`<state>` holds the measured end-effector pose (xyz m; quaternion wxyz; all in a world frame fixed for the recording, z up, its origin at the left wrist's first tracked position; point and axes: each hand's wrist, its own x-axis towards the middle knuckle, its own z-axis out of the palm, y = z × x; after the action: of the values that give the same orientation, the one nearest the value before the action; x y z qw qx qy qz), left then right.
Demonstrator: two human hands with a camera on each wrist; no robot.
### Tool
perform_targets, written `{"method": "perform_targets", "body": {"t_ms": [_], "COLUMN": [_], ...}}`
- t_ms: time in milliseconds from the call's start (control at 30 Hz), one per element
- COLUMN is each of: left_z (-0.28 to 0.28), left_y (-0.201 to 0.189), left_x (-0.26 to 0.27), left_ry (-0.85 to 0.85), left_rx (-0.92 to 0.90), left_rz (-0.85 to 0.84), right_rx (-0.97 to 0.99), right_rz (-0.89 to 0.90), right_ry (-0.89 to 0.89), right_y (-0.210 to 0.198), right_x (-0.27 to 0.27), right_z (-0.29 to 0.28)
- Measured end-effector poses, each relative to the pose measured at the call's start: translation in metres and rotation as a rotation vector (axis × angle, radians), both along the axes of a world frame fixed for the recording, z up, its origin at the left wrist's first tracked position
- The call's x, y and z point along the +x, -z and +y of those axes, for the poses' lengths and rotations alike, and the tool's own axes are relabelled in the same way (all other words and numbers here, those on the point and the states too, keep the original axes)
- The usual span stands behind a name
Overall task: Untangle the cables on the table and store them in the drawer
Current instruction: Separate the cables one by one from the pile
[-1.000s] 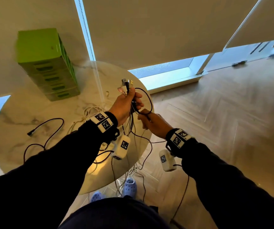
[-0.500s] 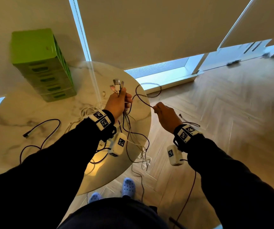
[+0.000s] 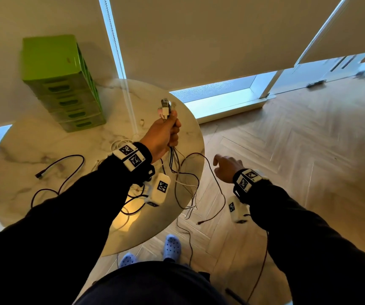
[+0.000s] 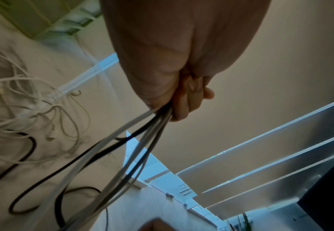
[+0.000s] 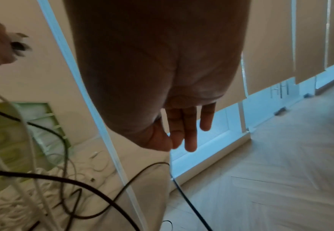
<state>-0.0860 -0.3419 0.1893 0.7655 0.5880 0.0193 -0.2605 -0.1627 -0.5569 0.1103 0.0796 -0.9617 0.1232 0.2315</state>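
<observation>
My left hand is raised over the round marble table and grips a bundle of cables. The plugs stick up out of the fist. In the left wrist view the fingers curl round grey and black strands. One black cable loops out of the bundle, and its free end hangs past the table's right edge. My right hand is beside that loop, fingers straight, holding nothing. A white tangle and another black cable lie on the table. The green drawer unit stands at the back left, drawers closed.
Roller blinds and low windows stand behind the table, with a blind chain hanging over it. Wooden floor stretches to the right. My blue shoes are at the table's near edge, with thin cables trailing to the floor beside them.
My right hand has let go of the black cable it was pulling rightward and has opened. The freed cable now dangles off the table edge. The left hand still holds the bundle up.
</observation>
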Motion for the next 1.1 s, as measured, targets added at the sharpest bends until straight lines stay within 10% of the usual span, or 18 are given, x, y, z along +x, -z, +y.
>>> {"method": "perform_targets", "body": {"t_ms": [267,567,867,1100], "left_z": [-0.023,-0.017,-0.030,-0.020], "left_y": [-0.024,-0.039,-0.046,-0.038], "left_x": [-0.013,-0.015,-0.016,-0.016], "left_ry": [0.280,0.324,-0.032,0.109], "left_rx": [0.011,-0.024,-0.320,-0.069], "left_rz": [-0.072,-0.024,0.002,-0.220], "right_rx": [0.656,0.973,0.053,0.315], "right_rz": [0.018,0.043,-0.491,0.159], "right_ry": [-0.244,0.019,0.074,-0.215], "right_y": [-0.043,-0.042,-0.033,0.022], "right_x": [0.010,0.005,0.006,-0.028], "right_z": [0.045,0.033,0.002,0.023]}}
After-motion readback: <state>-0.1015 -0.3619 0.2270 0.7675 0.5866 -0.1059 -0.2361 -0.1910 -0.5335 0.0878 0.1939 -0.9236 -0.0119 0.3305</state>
